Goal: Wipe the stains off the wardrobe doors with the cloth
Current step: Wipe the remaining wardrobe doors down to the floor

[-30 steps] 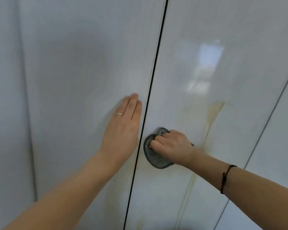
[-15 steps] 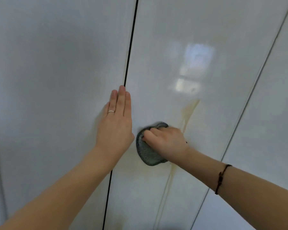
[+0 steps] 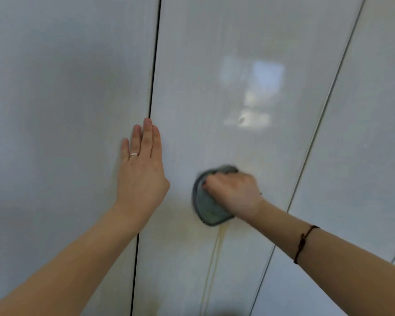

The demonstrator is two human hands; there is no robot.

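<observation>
Glossy white wardrobe doors fill the view. My right hand (image 3: pixel 234 192) grips a bunched grey cloth (image 3: pixel 205 208) and presses it against the middle door (image 3: pixel 203 87). A yellowish stain streak (image 3: pixel 216 249) runs down the door below the cloth; what lies under the cloth and hand is hidden. My left hand (image 3: pixel 141 169) lies flat with straight fingers over the dark gap (image 3: pixel 154 65) between the left door (image 3: pixel 66 110) and the middle door. A ring sits on one finger.
A thin seam (image 3: pixel 324 110) separates the middle door from the right door (image 3: pixel 369 133). A bright window reflection (image 3: pixel 252 92) glares on the middle door above the cloth. A dark cord bracelet circles my right wrist.
My right hand has swept the cloth to the right across the upper stain, which no longer shows above the cloth. My left hand has shifted onto the door gap. The view has turned right.
</observation>
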